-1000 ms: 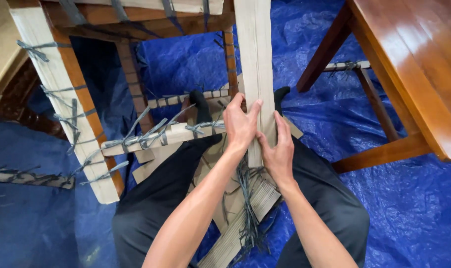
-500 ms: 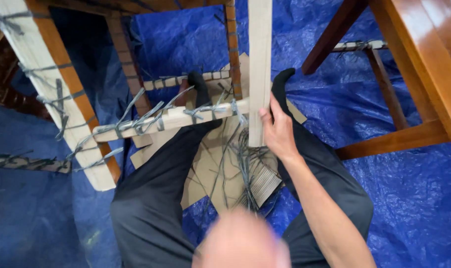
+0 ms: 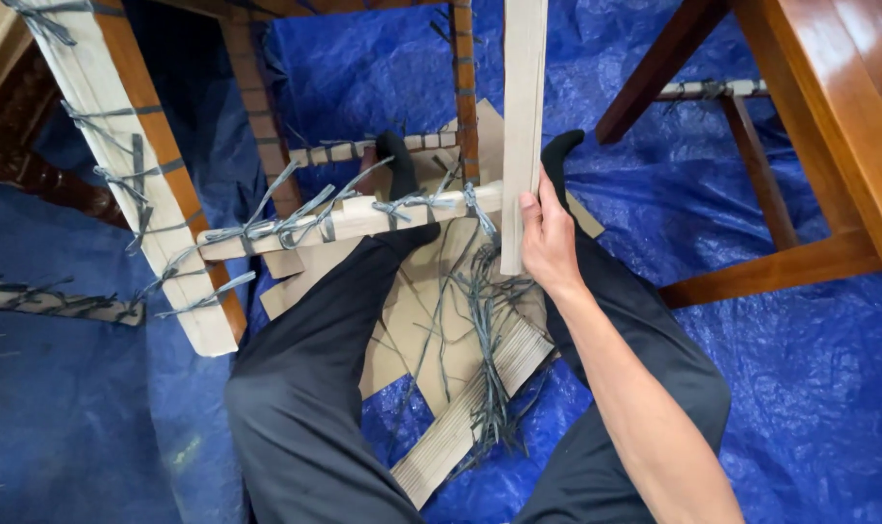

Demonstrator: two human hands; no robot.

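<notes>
Right hand [image 3: 548,243] at frame centre — fingers curled around the upright cardboard strip [image 3: 522,126], gripping its lower part (thumb side toward the strip). Strip rises to the top edge, crossing the tied horizontal rail [image 3: 354,221]. Left hand out of frame.

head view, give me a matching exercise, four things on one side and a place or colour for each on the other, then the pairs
Things:
1. right hand
2. tarp
3. grey strings
4. wooden table

Places or colours:
A. blue, spread over the floor
B. loose bundle on cardboard between the legs
C. pressed on the upright cardboard strip
D. reddish brown, at the right edge

Pairs: 1-C, 2-A, 3-B, 4-D
</notes>
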